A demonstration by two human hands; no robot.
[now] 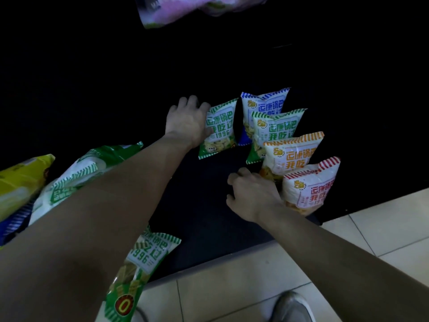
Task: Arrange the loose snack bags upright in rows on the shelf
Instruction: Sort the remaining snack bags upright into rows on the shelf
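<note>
On the dark bottom shelf (209, 205) a row of snack bags stands upright: a blue-striped bag (267, 105) at the back, then a green-striped one (278, 129), an orange-striped one (294, 156) and a red-striped one (311, 189) at the front. Left of that row, a second green-striped bag (220, 129) stands upright with my left hand (188, 122) gripping its left edge. My right hand (253, 194) rests with curled fingers against the lower left of the orange and red bags; whether it grips one is unclear.
Loose bags lie at the left: a green one (76, 177), a yellow one (21, 180) and a green one (139, 263) hanging over the shelf's front edge. A purple bag (176, 10) sits on the shelf above. Pale floor tiles (255, 275) and my shoe (292, 307) are below.
</note>
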